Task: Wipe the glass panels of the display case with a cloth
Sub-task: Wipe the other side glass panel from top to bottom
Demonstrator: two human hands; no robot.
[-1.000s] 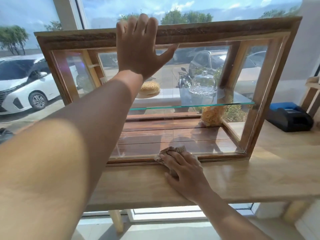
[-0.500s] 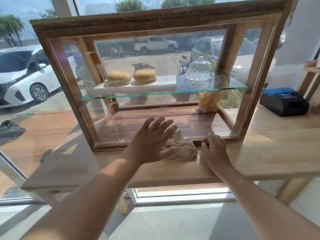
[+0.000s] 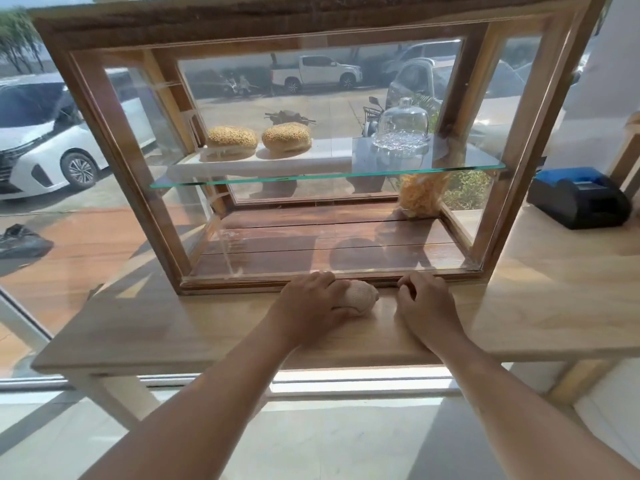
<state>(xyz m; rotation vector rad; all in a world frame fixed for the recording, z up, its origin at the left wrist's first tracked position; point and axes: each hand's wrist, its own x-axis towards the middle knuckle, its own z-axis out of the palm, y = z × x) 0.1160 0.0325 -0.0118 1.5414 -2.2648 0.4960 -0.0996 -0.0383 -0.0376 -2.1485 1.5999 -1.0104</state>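
Down at the bottom front rail of the display case (image 3: 519, 161), both hands sit on the strip of wooden surface (image 3: 173, 327) between the case and the surface's near edge. Left hand (image 3: 308, 306) is wrapped around the cloth (image 3: 358, 299), which is balled up tight and lying on the surface just shy of the rail, maybe touching it, can't quite tell. Right hand (image 3: 426, 303) is just beside the cloth with its fingers curled under, nothing in it, knuckles up against the rail.

Room-wise: that front strip is narrow, so the wrists hang over the near edge. Bare surface runs off to the left of the case, and on the right there's a gap before a black and blue device (image 3: 581, 199).

Inside, a glass shelf (image 3: 311, 178) runs across the middle, carrying two seeded buns (image 3: 232, 138) and a glass dome (image 3: 403, 124). A bag of yellow snacks (image 3: 420, 195) stands in the back right corner of the wooden floor below.
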